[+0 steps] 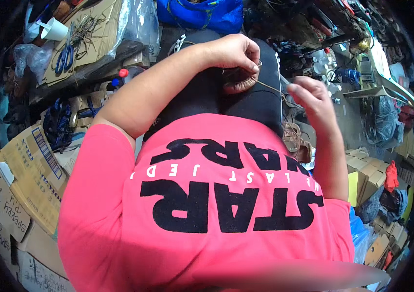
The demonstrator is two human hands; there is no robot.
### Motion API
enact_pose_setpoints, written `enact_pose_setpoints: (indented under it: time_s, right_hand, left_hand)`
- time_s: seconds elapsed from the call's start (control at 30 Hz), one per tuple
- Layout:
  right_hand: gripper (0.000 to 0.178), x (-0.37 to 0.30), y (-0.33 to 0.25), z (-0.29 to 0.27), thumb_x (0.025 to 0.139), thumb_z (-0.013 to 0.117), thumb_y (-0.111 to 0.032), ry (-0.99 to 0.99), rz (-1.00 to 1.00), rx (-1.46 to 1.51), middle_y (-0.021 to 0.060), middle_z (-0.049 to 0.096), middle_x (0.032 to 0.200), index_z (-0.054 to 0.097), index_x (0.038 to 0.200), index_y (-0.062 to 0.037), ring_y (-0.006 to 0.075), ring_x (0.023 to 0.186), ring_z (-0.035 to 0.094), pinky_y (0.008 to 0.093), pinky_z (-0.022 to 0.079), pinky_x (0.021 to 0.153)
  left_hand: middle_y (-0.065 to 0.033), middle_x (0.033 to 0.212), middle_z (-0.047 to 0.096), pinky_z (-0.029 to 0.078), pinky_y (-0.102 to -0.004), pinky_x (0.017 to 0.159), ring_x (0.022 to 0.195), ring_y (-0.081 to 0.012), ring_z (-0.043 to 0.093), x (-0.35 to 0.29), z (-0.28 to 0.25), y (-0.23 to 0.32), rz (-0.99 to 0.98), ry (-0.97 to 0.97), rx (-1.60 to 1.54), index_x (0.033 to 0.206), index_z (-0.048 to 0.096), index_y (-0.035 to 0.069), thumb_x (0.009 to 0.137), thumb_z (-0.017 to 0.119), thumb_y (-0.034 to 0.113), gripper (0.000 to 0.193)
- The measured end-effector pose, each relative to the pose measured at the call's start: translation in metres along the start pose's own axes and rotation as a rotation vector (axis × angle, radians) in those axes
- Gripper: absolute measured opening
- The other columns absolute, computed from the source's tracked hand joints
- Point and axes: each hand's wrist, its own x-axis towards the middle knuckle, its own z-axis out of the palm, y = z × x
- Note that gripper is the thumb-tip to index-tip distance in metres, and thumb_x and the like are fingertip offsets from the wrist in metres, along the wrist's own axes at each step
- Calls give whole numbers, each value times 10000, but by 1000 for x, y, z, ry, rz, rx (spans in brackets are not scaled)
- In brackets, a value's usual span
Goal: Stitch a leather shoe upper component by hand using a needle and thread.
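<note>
A brown leather shoe point(240, 86) with a gathered, puckered edge sits between my thighs, partly covered by my left hand. Just above it, my left hand point(236, 52) is closed in a pinch, and a bit of pale thread loops out at the fingertips. From the shoe's edge a light thread point(269, 87) runs taut to the right. Its other end reaches my right hand point(314, 100), which is raised off to the right with thumb and forefinger pinched on it. Whether a needle is there is too small to tell.
Left stands a board with cardboard sheets point(88, 46), blue-handled scissors point(64, 58) and a white cup point(52, 30). A blue bag point(207, 14) lies ahead. Brown shoes point(297, 141) are beside my right thigh. Cardboard boxes point(34, 160) flank me; bottles point(321, 63) stand at right.
</note>
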Motion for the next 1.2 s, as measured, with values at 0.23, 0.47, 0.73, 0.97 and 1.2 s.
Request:
enact_pose_setpoints:
  time_s: [0.23,0.47,0.73,0.97,1.2]
  right_hand:
    - [174,11,3,26,821,660,-87,142,-168,-473,44,556,743,696,990,-66,102,673,545,243,446,610]
    - [205,27,4,31,802,647,-44,129,-192,-625,38,523,724,695,1000,-60,104,648,537,247,430,591]
    - [207,33,4,38,751,654,-72,177,-217,-663,115,583,740,708,950,-98,253,697,602,329,483,659]
    - [207,46,30,9,822,643,-51,-16,-81,-410,22,584,876,695,1019,-84,99,841,531,229,421,747]
    - [256,57,54,-1,815,610,-7,-143,-86,-96,20,630,946,696,1043,-84,114,892,542,242,421,843]
  left_hand:
    - [-39,924,677,467,-257,828,872,-107,605,0,-9,-9,18,-147,-396,982,677,-10,805,673,113,216]
    - [-53,945,683,469,-258,839,879,-122,614,-2,-11,-8,27,-164,-312,1027,685,19,794,644,52,239]
    - [-56,937,685,470,-261,828,875,-122,615,4,-10,-9,29,-194,-322,1032,684,24,799,650,66,239]
    - [-72,976,670,446,-277,867,930,-145,602,7,-11,-12,119,-247,-212,1047,678,32,800,685,135,267]
    - [-75,997,666,446,-284,873,941,-156,600,8,-9,-16,118,-234,-206,1053,678,39,797,688,134,274]
